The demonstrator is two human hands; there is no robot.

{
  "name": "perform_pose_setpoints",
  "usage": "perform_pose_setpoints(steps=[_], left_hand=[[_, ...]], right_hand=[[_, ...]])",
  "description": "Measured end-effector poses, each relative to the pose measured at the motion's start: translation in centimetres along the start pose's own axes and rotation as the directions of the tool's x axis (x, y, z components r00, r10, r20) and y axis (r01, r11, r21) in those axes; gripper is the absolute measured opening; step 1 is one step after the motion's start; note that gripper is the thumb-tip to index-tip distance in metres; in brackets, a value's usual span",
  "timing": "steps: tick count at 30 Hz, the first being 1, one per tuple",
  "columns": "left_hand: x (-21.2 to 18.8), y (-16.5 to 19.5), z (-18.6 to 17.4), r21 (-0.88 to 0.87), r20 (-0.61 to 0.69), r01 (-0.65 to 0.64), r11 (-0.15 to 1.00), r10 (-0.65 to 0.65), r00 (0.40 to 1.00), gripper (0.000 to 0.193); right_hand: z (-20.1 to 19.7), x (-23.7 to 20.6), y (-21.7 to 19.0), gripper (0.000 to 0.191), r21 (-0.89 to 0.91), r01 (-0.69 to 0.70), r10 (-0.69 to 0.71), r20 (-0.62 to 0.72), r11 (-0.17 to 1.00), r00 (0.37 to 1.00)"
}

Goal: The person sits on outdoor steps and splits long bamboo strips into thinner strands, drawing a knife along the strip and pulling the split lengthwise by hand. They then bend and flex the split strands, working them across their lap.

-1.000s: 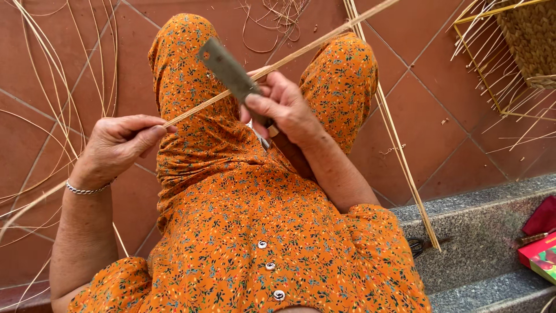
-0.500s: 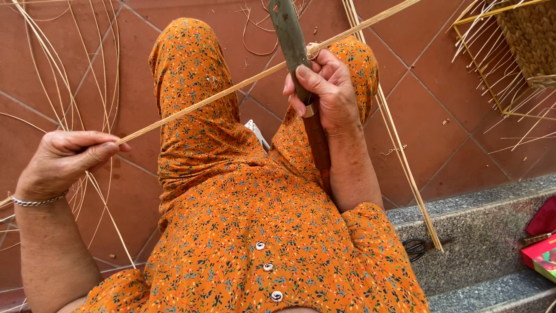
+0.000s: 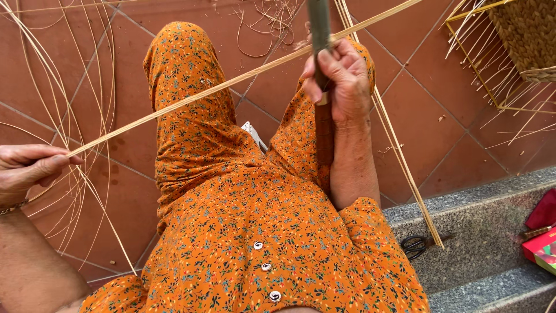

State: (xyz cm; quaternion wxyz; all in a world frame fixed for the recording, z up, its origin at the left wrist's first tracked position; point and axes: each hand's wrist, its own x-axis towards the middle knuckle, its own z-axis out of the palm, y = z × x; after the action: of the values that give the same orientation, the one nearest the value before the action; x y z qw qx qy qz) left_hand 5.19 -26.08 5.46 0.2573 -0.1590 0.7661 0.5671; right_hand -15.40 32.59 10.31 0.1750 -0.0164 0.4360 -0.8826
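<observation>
- Head view: strip (image 3: 231,81) stretched diagonally between both hands.
- Left hand (image 3: 32,168) pinching strip's lower end.
- Right hand (image 3: 341,78) clenched around knife (image 3: 322,104), touching strip.

Terracotta tiled floor (image 3: 440,133) strewn with loose cane strips (image 3: 63,116); black scissors (image 3: 418,246) on grey stone step (image 3: 480,232).
</observation>
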Motion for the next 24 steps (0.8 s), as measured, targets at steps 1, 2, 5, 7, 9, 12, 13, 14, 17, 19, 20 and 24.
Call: perform_pose_setpoints(steps=[1, 2, 5, 7, 9, 12, 13, 14, 17, 19, 20, 24], left_hand=[[-0.1, -0.1, 0.0, -0.004, -0.004, -0.019, 1.0, 0.019, 1.0, 0.019], [0.0, -0.2, 0.0, -0.007, -0.007, -0.038, 0.999, 0.038, 0.999, 0.019], [1.4, 1.1, 1.4, 0.026, 0.05, 0.033, 0.999, -0.034, 0.998, 0.021], [2.4, 3.2, 2.5, -0.02, 0.072, 0.007, 1.0, -0.006, 0.997, 0.023], [3.0, 5.9, 4.0, -0.012, 0.072, -0.015, 1.0, 0.016, 0.997, 0.025], [4.4, 10.7, 8.1, 0.067, 0.036, -0.09, 0.994, 0.088, 0.995, 0.025], [5.0, 12.2, 9.8, 0.08, 0.018, -0.137, 0.987, 0.136, 0.991, 0.024], [5.5, 13.6, 11.7, 0.07, 0.017, -0.214, 0.974, 0.214, 0.977, 0.022], [6.9, 17.0, 16.2, 0.16, 0.05, -0.42, 0.893, 0.418, 0.907, 0.016], [7.5, 18.5, 18.3, 0.241, 0.041, -0.528, 0.814, 0.535, 0.844, 0.016], [7.6, 19.1, 18.7, 0.281, 0.044, -0.579, 0.765, 0.592, 0.804, 0.015], [7.1, 20.1, 18.8, 0.297, 0.023, -0.677, 0.673, 0.704, 0.709, 0.01]], right_hand=[[0.2, 0.0, 0.0, 0.026, 0.01, 0.014, -0.014, 0.0, 1.0, 1.0], [0.5, 0.0, 0.0, 0.029, 0.019, 0.027, -0.027, -0.002, 0.999, 1.0], [2.0, -0.3, 0.7, 0.036, 0.009, -0.046, 0.046, 0.014, 0.999, 0.999], [3.4, -0.2, 1.7, 0.038, -0.045, -0.108, 0.11, 0.038, 0.993, 0.993], [4.6, -0.3, 2.6, 0.036, -0.123, -0.172, 0.179, 0.049, 0.977, 0.983], [5.9, -0.6, 3.7, 0.033, -0.161, -0.251, 0.26, 0.041, 0.955, 0.965], [6.3, -0.7, 4.2, 0.033, -0.177, -0.263, 0.28, 0.077, 0.948, 0.957], [6.8, -0.8, 4.7, 0.033, -0.195, -0.275, 0.3, 0.114, 0.942, 0.947], [8.1, -0.9, 6.3, 0.035, -0.23, -0.34, 0.382, 0.172, 0.912, 0.908], [8.6, -1.0, 6.8, 0.034, -0.202, -0.382, 0.417, 0.176, 0.902, 0.892], [8.8, -1.2, 6.9, 0.032, -0.167, -0.394, 0.42, 0.173, 0.904, 0.891], [8.2, -1.4, 5.8, 0.028, -0.123, -0.395, 0.409, 0.126, 0.91, 0.904]])
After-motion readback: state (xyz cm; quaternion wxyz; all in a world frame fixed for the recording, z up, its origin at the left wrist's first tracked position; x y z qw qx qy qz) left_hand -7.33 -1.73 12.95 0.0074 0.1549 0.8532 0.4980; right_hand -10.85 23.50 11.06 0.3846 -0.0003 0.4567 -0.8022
